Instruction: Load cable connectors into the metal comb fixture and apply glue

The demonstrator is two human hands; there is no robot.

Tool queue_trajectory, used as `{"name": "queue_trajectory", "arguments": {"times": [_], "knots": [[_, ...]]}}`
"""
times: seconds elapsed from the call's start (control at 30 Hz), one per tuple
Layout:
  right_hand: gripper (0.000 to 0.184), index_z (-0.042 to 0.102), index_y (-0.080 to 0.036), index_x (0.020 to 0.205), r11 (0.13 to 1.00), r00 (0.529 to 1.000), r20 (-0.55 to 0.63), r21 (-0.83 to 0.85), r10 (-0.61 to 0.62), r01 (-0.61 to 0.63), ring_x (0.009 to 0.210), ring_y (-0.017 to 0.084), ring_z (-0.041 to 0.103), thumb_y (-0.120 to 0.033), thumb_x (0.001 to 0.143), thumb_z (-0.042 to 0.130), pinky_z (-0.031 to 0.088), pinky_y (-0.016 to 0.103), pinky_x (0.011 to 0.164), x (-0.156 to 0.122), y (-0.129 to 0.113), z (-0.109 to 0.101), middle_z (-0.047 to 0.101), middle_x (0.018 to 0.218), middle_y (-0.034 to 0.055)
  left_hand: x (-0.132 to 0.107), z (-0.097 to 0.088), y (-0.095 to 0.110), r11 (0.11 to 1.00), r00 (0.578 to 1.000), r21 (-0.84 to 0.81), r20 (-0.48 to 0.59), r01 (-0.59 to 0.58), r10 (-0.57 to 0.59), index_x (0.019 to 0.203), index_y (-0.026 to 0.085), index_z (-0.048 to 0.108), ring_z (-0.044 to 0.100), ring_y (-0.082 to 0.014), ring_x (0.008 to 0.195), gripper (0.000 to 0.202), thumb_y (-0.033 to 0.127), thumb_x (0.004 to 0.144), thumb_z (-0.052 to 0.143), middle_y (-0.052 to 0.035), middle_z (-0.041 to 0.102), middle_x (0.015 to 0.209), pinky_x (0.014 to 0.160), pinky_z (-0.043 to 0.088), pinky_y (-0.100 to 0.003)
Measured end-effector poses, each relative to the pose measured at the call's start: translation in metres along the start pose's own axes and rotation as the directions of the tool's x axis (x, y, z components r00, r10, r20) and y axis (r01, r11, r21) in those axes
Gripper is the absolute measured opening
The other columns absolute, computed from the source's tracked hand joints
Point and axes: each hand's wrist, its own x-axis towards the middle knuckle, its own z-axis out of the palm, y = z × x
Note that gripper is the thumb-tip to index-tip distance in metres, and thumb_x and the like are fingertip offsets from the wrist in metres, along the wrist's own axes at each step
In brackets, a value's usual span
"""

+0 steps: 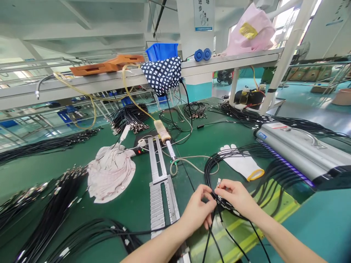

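My left hand (pixel 197 209) and my right hand (pixel 237 195) meet over the green bench, both pinched on a coil of thin black cables (pixel 216 162). A small metal connector end (pixel 218 182) sticks up between the fingertips of my right hand. Cable strands hang down from my left hand toward the front edge. A white glove with a yellow cuff (pixel 242 163) lies just beyond my hands, inside the loop of cable.
A metal slotted fixture (pixel 160 186) lies left of my hands, with a pale crumpled cloth (pixel 111 171) further left. Bundles of black cables (pixel 52 212) cover the left side. A grey machine with a handle (pixel 298 149) sits at right. A soldering tool (pixel 163 136) rests behind.
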Motion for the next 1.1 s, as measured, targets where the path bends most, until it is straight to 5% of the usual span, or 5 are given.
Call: {"name": "queue_trajectory", "arguments": {"times": [0.2, 0.5, 0.63, 0.83, 1.1], "knots": [[0.031, 0.053, -0.017, 0.056, 0.995, 0.998, -0.023, -0.081, -0.058, 0.055, 0.057, 0.013, 0.041, -0.040, 0.078, 0.054, 0.032, 0.026, 0.054, -0.001, -0.003, 0.002, 0.047, 0.058, -0.0013, 0.006, 0.002, 0.027, 0.966, 0.969, 0.170, -0.120, -0.195, 0.217, 0.100, 0.018, 0.051, 0.046, -0.0012, 0.038, 0.026, 0.031, 0.078, 0.051, 0.0004, 0.054, 0.087, 0.030, 0.032, -0.013], [0.033, 0.059, -0.018, 0.060, 0.978, 0.992, -0.014, -0.168, -0.128, 0.124, 0.060, 0.015, 0.049, -0.038, 0.084, 0.049, 0.039, 0.027, 0.059, -0.001, 0.000, 0.004, 0.055, 0.062, 0.0021, 0.026, 0.007, 0.033, 0.995, 0.988, 0.064, -0.131, -0.076, 0.084, 0.073, 0.016, 0.052, 0.034, -0.0049, 0.029, 0.018, 0.034, 0.072, 0.057, 0.0086, 0.042, 0.037, 0.031, 0.025, -0.015], [0.031, 0.058, -0.018, 0.060, 0.969, 0.990, -0.014, -0.205, -0.140, 0.134, 0.060, 0.015, 0.049, -0.034, 0.085, 0.047, 0.038, 0.028, 0.059, 0.000, 0.005, 0.006, 0.055, 0.064, 0.0023, 0.026, 0.004, 0.030, 0.999, 0.990, 0.011, -0.132, -0.040, 0.041, 0.071, 0.016, 0.052, 0.034, -0.0049, 0.030, 0.021, 0.036, 0.072, 0.059, 0.0081, 0.043, 0.037, 0.032, 0.025, -0.015], [0.027, 0.047, -0.020, 0.056, 0.956, 0.986, -0.047, -0.258, -0.158, 0.141, 0.057, 0.014, 0.045, -0.028, 0.082, 0.047, 0.033, 0.027, 0.056, 0.001, 0.007, 0.011, 0.048, 0.060, 0.0003, 0.024, 0.005, 0.029, 0.954, 0.966, 0.290, -0.216, -0.077, 0.143, 0.069, 0.016, 0.053, 0.042, -0.0062, 0.036, 0.007, 0.020, 0.074, 0.051, 0.0073, 0.045, 0.043, 0.041, 0.032, -0.017], [0.024, 0.047, -0.020, 0.057, 0.956, 0.987, -0.056, -0.261, -0.153, 0.133, 0.056, 0.014, 0.044, -0.029, 0.079, 0.048, 0.033, 0.027, 0.055, 0.002, 0.009, 0.013, 0.048, 0.058, 0.0000, 0.028, 0.003, 0.027, 0.914, 0.945, 0.395, -0.257, -0.088, 0.202, 0.064, 0.016, 0.055, 0.047, -0.0092, 0.052, 0.006, 0.014, 0.069, 0.053, 0.0042, 0.052, 0.055, 0.051, 0.033, -0.020]]}}
